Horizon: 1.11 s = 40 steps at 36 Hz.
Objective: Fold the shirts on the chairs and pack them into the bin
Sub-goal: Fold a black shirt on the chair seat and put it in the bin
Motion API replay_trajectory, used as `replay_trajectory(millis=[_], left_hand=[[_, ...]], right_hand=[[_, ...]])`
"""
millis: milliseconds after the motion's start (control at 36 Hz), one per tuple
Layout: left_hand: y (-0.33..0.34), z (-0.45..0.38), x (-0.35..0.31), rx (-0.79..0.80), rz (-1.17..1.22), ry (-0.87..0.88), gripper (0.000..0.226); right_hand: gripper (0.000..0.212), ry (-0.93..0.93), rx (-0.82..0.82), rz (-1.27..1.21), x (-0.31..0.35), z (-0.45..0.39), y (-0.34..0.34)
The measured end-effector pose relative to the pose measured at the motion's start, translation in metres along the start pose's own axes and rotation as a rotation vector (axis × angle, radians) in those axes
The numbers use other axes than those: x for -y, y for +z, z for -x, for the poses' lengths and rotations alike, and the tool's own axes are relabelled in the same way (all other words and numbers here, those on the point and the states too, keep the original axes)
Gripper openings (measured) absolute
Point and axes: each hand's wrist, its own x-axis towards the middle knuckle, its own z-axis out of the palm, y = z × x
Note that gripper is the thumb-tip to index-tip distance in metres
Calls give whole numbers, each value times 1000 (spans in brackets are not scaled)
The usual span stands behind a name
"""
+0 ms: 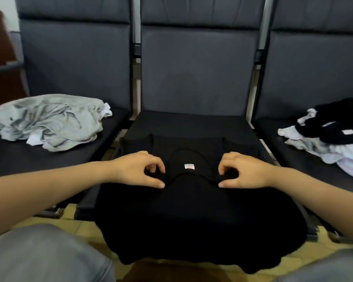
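Observation:
A black shirt [192, 210] lies spread on the middle chair seat [192, 123], its hem hanging over the front edge toward my knees. Its neckline faces up with a small white label [189, 166] showing. My left hand [139, 169] pinches the fabric at the left side of the collar between thumb and fingers. My right hand [243, 170] pinches the fabric at the right side of the collar the same way. No bin is in view.
A crumpled heap of grey shirts [49, 121] lies on the left chair seat. A pile of black, white and grey shirts [330, 137] lies on the right chair seat. Dark chair backs [196, 68] rise behind. My grey-trousered knees [45, 255] are in the foreground.

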Motion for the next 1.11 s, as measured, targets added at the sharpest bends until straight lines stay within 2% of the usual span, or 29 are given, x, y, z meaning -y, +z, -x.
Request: replay_trajectory(millis=[56, 111, 194, 278, 306, 361, 417, 444, 500, 583, 667, 750, 861, 972, 1111], left_hand=[[-4, 4, -4, -28, 113, -43, 52], [-10, 0, -5, -61, 179, -85, 39], [-19, -18, -2, -171, 120, -126, 20], [-22, -43, 8, -289, 74, -254, 16], [-22, -51, 11, -319, 60, -300, 23], [-19, -64, 17, -356, 80, -395, 44], [-17, -73, 19, -355, 176, -490, 57], [-17, -77, 19, -337, 203, -532, 58], [-16, -85, 23, -279, 174, -576, 52], [-17, -99, 30, -251, 94, -570, 47], [-19, -111, 35, -284, 100, -548, 40], [-22, -125, 44, -395, 74, -538, 25], [-30, -149, 57, -529, 59, -509, 33], [-41, -181, 63, -613, 66, -513, 35], [-47, -221, 72, -675, 98, -508, 26]], right_hand=[[33, 22, -23, -81, 5, 6, -3], [25, 58, -88, -165, 5, 4, -8], [19, 151, -229, -181, 2, -11, -18], [12, 299, -320, -265, -6, -33, -23], [19, 347, -334, -288, -9, -42, -23], [48, 452, -310, -371, -14, -57, -24], [75, 574, -236, -484, -17, -69, -24], [80, 617, -194, -517, -18, -72, -23], [73, 661, -115, -498, -24, -78, -21], [24, 629, -141, -415, -36, -87, -15], [30, 593, -249, -432, -49, -96, -8], [29, 590, -388, -486, -59, -108, -8], [33, 593, -513, -509, -73, -127, -20], [30, 618, -560, -491, -92, -153, -31], [32, 657, -631, -432, -113, -183, -38]])
